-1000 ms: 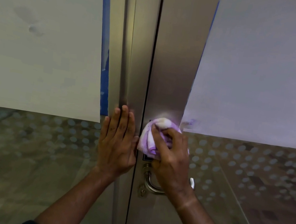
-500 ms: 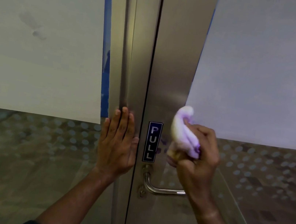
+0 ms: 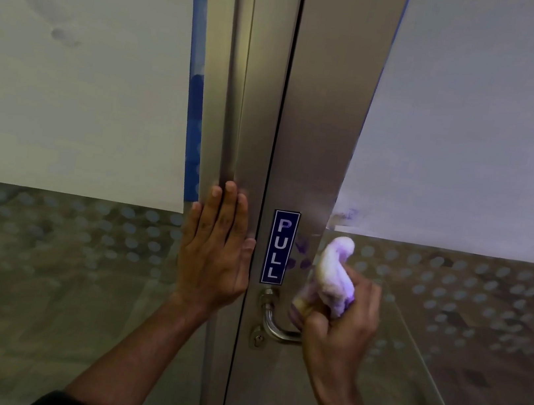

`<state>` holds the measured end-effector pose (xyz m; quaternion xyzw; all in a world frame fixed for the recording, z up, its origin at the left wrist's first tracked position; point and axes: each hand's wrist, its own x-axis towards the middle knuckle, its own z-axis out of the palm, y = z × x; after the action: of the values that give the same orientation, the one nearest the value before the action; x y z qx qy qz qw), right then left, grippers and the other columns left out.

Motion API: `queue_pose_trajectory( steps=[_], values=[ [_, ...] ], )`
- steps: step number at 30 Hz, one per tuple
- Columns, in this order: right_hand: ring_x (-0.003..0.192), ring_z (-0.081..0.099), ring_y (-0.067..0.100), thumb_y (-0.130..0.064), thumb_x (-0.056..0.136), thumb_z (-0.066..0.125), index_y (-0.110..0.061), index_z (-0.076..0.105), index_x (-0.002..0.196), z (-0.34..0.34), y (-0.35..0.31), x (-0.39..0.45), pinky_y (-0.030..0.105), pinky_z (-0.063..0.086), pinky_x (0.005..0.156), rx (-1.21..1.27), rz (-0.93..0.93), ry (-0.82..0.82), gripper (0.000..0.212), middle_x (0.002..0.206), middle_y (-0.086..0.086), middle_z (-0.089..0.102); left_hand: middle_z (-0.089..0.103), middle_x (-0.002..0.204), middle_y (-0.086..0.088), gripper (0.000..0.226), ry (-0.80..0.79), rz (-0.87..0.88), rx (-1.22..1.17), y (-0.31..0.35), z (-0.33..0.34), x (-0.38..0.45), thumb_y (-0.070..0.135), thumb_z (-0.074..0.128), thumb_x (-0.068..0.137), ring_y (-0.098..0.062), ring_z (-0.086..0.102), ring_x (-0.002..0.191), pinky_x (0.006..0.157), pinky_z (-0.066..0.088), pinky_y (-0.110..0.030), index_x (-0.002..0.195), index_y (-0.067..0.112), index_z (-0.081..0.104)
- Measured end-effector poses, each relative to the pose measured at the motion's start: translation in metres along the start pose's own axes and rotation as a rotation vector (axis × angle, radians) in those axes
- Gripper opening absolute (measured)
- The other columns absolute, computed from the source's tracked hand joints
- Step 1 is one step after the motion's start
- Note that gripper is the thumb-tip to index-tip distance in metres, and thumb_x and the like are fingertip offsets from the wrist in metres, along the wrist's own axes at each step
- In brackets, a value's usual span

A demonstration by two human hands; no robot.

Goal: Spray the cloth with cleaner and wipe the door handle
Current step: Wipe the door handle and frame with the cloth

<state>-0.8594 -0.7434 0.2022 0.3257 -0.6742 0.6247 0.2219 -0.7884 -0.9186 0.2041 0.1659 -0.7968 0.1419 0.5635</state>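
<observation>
A metal lever door handle (image 3: pixel 272 321) sticks out from the steel frame of the right door, below a blue PULL sign (image 3: pixel 281 246). My right hand (image 3: pixel 340 327) grips a bunched purple and white cloth (image 3: pixel 334 278) just right of the sign, above the lever's outer end, which the hand hides. My left hand (image 3: pixel 217 250) lies flat with straight fingers on the steel frame of the left door, beside the seam. No spray bottle is in view.
Two glass doors meet at a dark seam (image 3: pixel 265 202). Both have frosted upper panels (image 3: pixel 81 70) and dotted clear glass (image 3: pixel 472 302) below, through which a wooden floor shows. A keyhole (image 3: pixel 258 339) sits under the handle.
My right hand took the cloth off the PULL sign, swung right and up, then came down toward the lever's end. My left hand stayed flat on the left frame.
</observation>
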Motion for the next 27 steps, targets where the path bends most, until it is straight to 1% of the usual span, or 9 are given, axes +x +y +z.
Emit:
queue_pose_trajectory(
  steps=[3,6,9,11,12,17,21,24,27],
  values=[
    [0.09,0.048,0.007,-0.011,0.068,0.054,-0.013,0.06,0.114,0.012,-0.002,-0.004,0.004,0.038,0.078,-0.047,0.009,-0.028,0.047,0.101,0.001,0.054,-0.013,0.166,-0.004,0.068,0.006,0.004,0.005,0.0,0.0,0.0,0.03,0.03,0.102,-0.021,-0.007,0.154,0.125,-0.002,-0.04,0.157,0.012,-0.004],
    [0.087,0.047,0.004,-0.003,0.065,0.068,-0.022,0.051,0.114,0.021,0.0,-0.007,0.006,0.036,0.072,-0.102,-0.006,-0.013,0.055,0.1,-0.006,0.052,-0.013,0.166,-0.004,0.068,0.005,0.004,0.008,0.0,0.0,-0.001,0.03,0.03,0.102,-0.021,-0.007,0.154,0.125,-0.002,-0.04,0.157,0.011,-0.004],
    [0.086,0.053,0.012,0.005,0.061,0.081,-0.018,0.053,0.115,0.028,0.002,-0.007,0.025,0.046,0.073,-0.097,-0.019,-0.001,0.065,0.098,-0.001,0.057,-0.012,0.166,-0.004,0.066,0.012,0.002,0.0,0.0,0.0,0.0,0.03,0.029,0.103,-0.021,-0.006,0.154,0.125,-0.002,-0.04,0.157,0.011,-0.003],
    [0.085,0.059,0.022,0.004,0.061,0.08,-0.009,0.059,0.114,0.034,0.001,-0.006,0.04,0.052,0.07,-0.079,-0.039,0.025,0.059,0.098,0.004,0.061,-0.012,0.166,-0.004,0.065,0.012,0.003,-0.006,0.0,0.0,-0.001,0.031,0.027,0.103,-0.021,-0.006,0.154,0.125,-0.002,-0.039,0.157,0.011,-0.003],
    [0.085,0.06,0.025,0.002,0.062,0.077,-0.006,0.061,0.113,0.037,0.0,-0.005,0.043,0.053,0.07,-0.068,-0.038,0.046,0.054,0.099,0.006,0.062,-0.012,0.166,-0.004,0.065,0.01,0.005,-0.007,-0.001,0.0,-0.001,0.031,0.027,0.103,-0.021,-0.006,0.154,0.125,-0.002,-0.039,0.157,0.011,-0.003],
    [0.088,0.059,0.017,-0.007,0.066,0.068,-0.011,0.06,0.116,0.048,-0.009,0.0,0.027,0.048,0.075,-0.001,-0.031,0.095,0.051,0.101,-0.003,0.061,-0.014,0.166,-0.003,0.065,0.002,0.007,-0.019,0.001,-0.002,0.001,0.031,0.027,0.103,-0.021,-0.008,0.154,0.125,-0.002,-0.039,0.157,0.011,-0.004],
    [0.082,0.056,0.017,-0.004,0.064,0.065,-0.004,0.067,0.112,0.048,-0.008,0.003,0.019,0.04,0.072,-0.085,-0.124,-0.005,0.048,0.094,0.008,0.062,-0.014,0.166,-0.003,0.066,0.007,0.006,-0.023,0.0,-0.003,0.0,0.029,0.029,0.103,-0.02,-0.007,0.154,0.125,-0.001,-0.039,0.157,0.011,-0.004],
    [0.081,0.057,0.02,0.0,0.062,0.067,-0.003,0.067,0.111,0.036,-0.001,0.001,0.027,0.047,0.071,-0.092,-0.179,-0.085,0.05,0.094,0.009,0.062,-0.014,0.166,-0.003,0.066,-0.001,0.003,-0.022,0.0,-0.002,0.001,0.03,0.029,0.103,-0.021,-0.008,0.154,0.125,-0.001,-0.04,0.157,0.011,-0.004],
    [0.082,0.057,0.02,0.005,0.06,0.063,-0.005,0.062,0.116,0.035,-0.004,0.003,0.034,0.05,0.069,-0.041,-0.118,0.002,0.056,0.093,0.008,0.061,-0.015,0.166,-0.003,0.066,-0.01,-0.004,-0.021,0.0,-0.002,0.0,0.03,0.027,0.103,-0.021,-0.008,0.154,0.125,-0.003,-0.04,0.157,0.011,-0.005]
  ],
)
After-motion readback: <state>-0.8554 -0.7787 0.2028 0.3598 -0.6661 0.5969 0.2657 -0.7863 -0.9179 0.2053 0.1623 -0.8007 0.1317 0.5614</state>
